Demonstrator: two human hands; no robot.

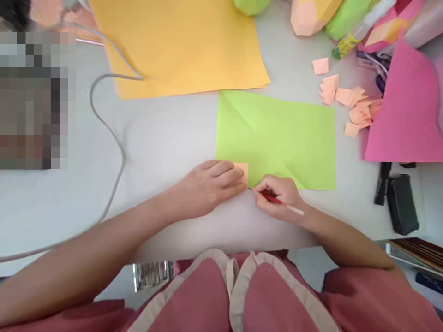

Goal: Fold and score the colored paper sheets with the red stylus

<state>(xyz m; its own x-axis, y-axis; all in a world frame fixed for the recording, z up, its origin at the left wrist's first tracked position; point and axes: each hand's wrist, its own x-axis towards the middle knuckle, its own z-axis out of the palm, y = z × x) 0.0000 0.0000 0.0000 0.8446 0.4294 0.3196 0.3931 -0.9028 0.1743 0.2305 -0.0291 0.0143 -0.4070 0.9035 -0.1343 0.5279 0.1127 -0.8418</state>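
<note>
My left hand (211, 184) lies with fingers together on a small peach paper square (242, 169), pressing it flat at the lower left corner of a green paper sheet (280, 138). Right beside it, my right hand (278, 196) is closed round a red and white pencil (282, 203). The pencil's tip points left at the edge of the peach square.
A large orange sheet (180, 46) lies at the back, a pink sheet (404, 110) at the right. Several peach paper pieces (349, 103) are scattered between them. A grey cable (110, 133) curves across the left. A black case (401, 203) and marker (382, 183) sit at the right.
</note>
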